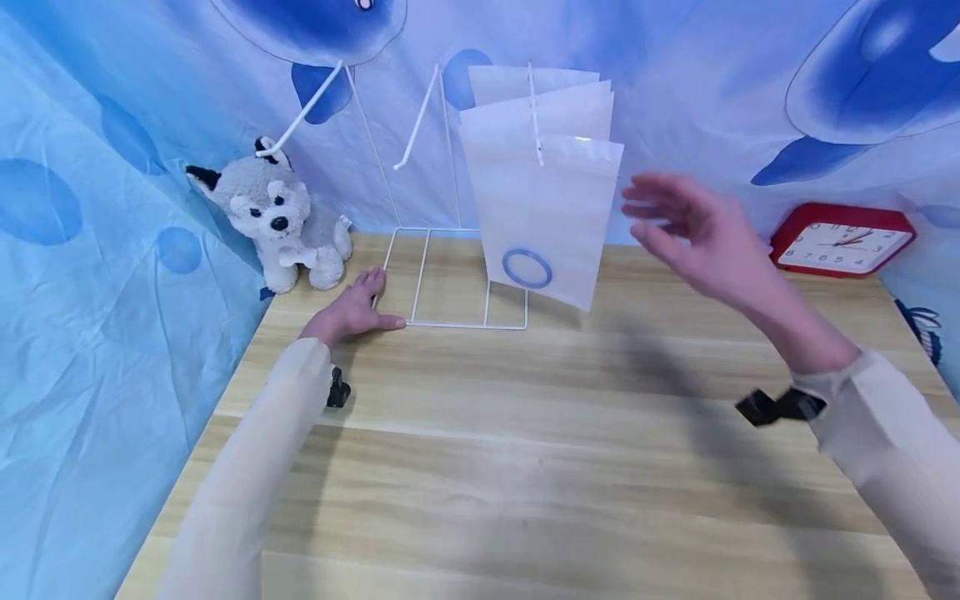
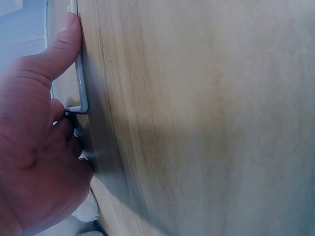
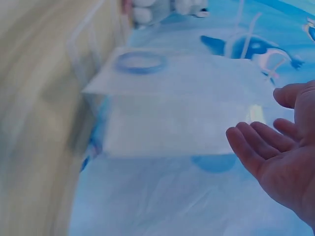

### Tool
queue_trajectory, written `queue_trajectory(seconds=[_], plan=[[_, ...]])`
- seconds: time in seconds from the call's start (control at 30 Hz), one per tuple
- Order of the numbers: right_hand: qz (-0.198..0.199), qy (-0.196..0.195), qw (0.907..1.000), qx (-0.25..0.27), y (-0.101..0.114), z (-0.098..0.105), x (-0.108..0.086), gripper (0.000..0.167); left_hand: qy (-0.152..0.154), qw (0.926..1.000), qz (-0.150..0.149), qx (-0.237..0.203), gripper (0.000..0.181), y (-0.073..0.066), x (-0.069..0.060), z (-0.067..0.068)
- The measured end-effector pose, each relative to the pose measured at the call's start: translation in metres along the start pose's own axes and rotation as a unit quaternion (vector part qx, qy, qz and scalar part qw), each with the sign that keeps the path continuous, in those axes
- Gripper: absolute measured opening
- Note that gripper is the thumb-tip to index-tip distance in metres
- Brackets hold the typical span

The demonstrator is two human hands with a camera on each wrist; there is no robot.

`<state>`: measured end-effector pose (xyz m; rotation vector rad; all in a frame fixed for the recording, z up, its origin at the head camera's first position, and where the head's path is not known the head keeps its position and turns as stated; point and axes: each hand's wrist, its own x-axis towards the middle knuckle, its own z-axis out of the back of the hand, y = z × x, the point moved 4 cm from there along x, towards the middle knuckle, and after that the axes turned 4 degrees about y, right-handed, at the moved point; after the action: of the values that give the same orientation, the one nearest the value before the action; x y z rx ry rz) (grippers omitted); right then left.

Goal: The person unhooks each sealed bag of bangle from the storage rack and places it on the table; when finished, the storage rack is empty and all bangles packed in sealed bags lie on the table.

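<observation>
A white wire rack (image 1: 467,325) stands at the back of the table, with hooks rising from it. Its left front corner is gripped by my left hand (image 1: 351,310); the thumb (image 2: 64,46) lies along the front wire and the other fingers curl near the side wire. Three whitish plastic bags hang one behind another on the right hook (image 1: 535,121). On the front bag (image 1: 551,204), a blue ring (image 1: 506,268) shows near the bottom. My right hand (image 1: 705,242) is raised to the right of the bags, apart from them, holding nothing, fingers loosely bent.
The left hook (image 1: 303,108) and middle hook (image 1: 418,121) carry no bags. A grey-and-white plush dog (image 1: 281,217) sits left of the rack. At the back right stands a red clock (image 1: 843,240). Blue patterned cloth (image 1: 82,350) surrounds the wooden table (image 1: 480,467).
</observation>
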<state>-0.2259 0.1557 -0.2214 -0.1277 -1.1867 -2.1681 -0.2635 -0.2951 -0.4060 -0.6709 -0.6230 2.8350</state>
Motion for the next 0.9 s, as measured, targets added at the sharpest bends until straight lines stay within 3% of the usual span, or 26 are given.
queue_trajectory(seconds=[0.17,0.4,0.6,0.8,0.9], plan=[[-0.001,-0.019,0.9919,0.125,0.007,-0.001,0.041,0.047,-0.005,1.0,-0.006,0.001,0.109,-0.002,0.002,0.003],[0.007,-0.006,0.9917,0.128,0.005,-0.008,0.063,0.044,-0.002,1.0,-0.008,-0.002,0.109,0.001,0.001,-0.003],[0.016,0.013,0.9633,0.268,0.002,-0.016,0.073,0.04,-0.002,0.9999,-0.007,-0.008,0.11,0.0,-0.001,-0.002],[-0.04,-0.012,0.952,0.303,-0.001,-0.021,0.076,0.035,-0.004,1.0,-0.006,-0.004,0.109,-0.001,-0.001,-0.002],[-0.048,-0.014,0.9467,0.318,-0.001,-0.022,0.076,0.035,-0.005,1.0,-0.007,-0.002,0.11,-0.001,-0.001,-0.002]])
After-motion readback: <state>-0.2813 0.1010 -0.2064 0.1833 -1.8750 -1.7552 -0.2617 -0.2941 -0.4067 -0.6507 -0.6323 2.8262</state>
